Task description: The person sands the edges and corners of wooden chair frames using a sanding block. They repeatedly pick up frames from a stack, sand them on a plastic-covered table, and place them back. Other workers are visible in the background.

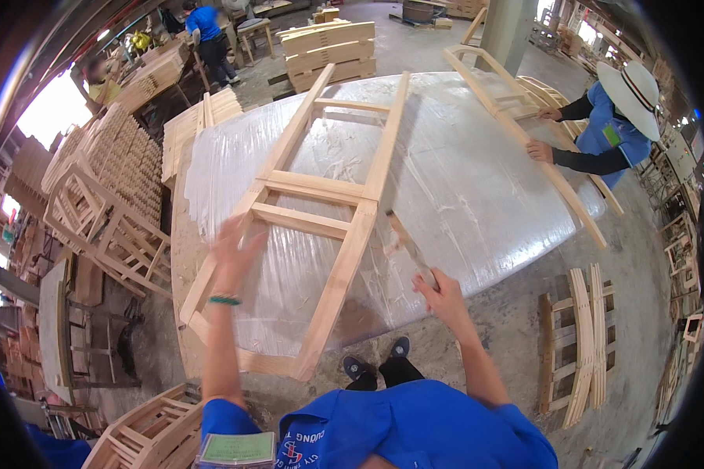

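Observation:
A pale wooden chair-like frame (313,187) with two long rails and several crossbars lies on the plastic-covered table (461,187) in front of me. My left hand (238,254) is at its left rail, fingers spread and blurred; whether it touches the wood I cannot tell. To the right of the frame, my right hand (443,297) is closed around the near end of a long thin tool (405,236). The tool is brown with a dark far tip, slants up and left over the table, and is too blurred to name exactly.
A co-worker (622,117) in a wide white hat handles another wooden frame (516,125) at the table's right. Stacked slats (125,156) and chair frames (109,223) stand to the left. A slatted pallet (559,352) with curved pieces lies on the right floor.

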The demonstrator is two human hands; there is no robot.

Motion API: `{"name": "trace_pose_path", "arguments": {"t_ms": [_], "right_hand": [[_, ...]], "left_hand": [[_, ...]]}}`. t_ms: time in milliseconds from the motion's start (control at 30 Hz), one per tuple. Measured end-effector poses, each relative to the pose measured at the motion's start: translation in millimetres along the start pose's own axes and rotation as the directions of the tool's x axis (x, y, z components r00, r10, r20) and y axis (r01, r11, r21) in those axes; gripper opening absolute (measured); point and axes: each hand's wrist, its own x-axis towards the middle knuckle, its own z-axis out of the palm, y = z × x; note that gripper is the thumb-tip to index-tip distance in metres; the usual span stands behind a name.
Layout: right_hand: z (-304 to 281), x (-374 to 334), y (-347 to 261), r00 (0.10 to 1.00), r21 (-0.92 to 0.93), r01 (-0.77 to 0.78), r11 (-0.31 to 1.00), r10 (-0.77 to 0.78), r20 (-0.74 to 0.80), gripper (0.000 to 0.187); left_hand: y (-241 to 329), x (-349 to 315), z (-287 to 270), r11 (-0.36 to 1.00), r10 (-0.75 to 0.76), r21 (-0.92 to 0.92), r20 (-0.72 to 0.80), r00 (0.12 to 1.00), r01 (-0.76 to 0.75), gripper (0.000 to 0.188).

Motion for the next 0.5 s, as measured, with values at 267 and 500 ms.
{"name": "trace_pose_path", "arguments": {"t_ms": [267, 500], "right_hand": [[-75, -72, 89, 0.955, 0.328, -0.188, 0.926, 0.251, -0.161, 0.021], [-127, -46, 94, 0.935, 0.489, -0.044, 0.871, 0.208, -0.287, 0.018]], "left_hand": [[-90, -87, -110, 0.621, -0.657, -0.042, 0.517, 0.549, 0.782, 0.073], [23, -82, -19, 0.882, -0.259, -0.234, 0.487, 0.834, 0.410, 0.088]]}}
